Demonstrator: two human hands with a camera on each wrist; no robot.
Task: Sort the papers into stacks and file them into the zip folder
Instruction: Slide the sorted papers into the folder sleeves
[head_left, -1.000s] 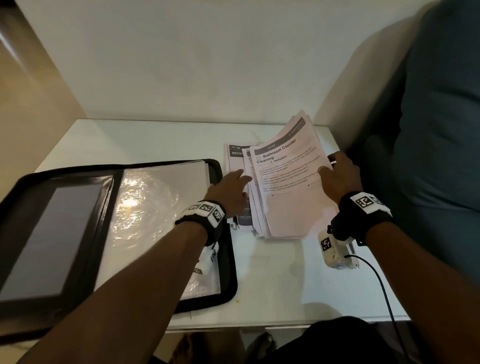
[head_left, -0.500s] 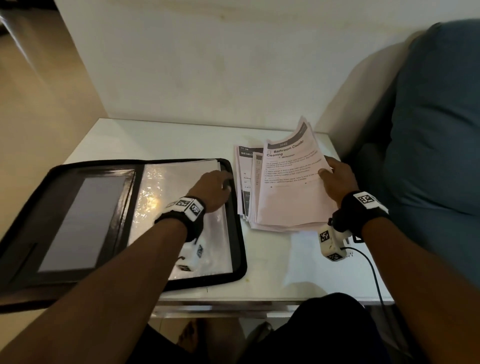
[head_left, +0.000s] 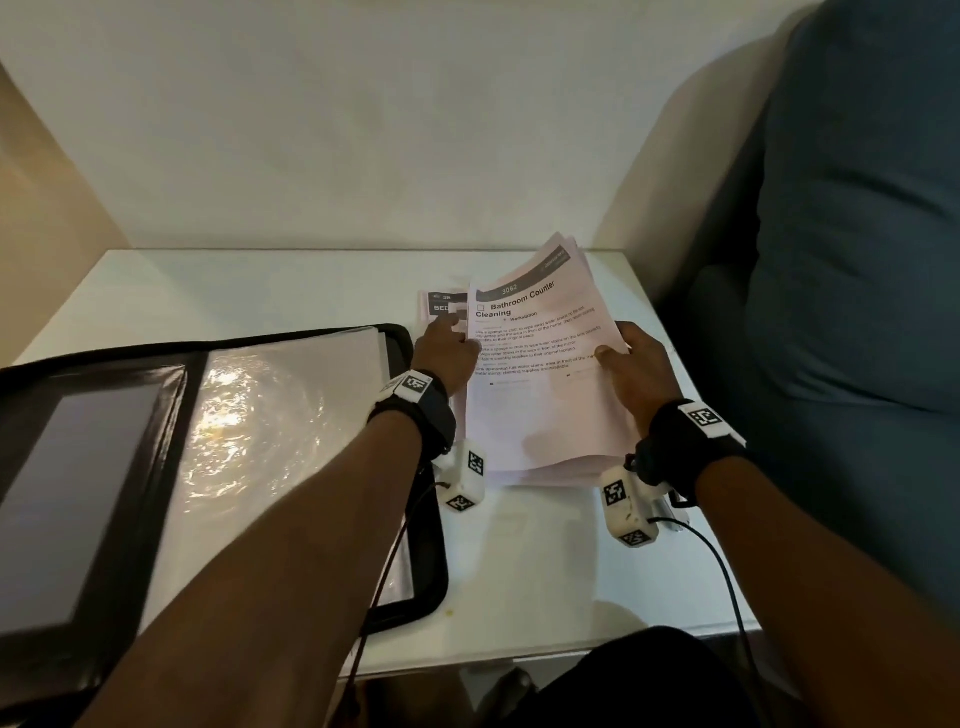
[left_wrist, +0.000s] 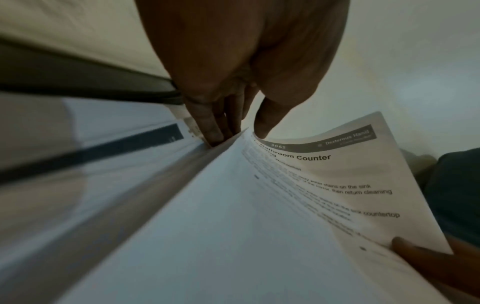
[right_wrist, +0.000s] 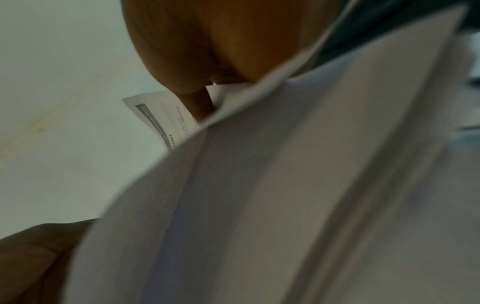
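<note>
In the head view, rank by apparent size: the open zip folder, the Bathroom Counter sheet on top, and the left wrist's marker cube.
1. Zip folder, clearly largest, though it lies nearer the camera.
2. Bathroom Counter sheet.
3. Marker cube, smallest by far.

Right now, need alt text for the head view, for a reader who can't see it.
Two hands work a sheaf of papers on a white table: the right hand grips its right edge, thumb on the top "Bathroom Counter Cleaning" sheet, the left hand meets its left edge. An open black zip folder lies to the left.
</note>
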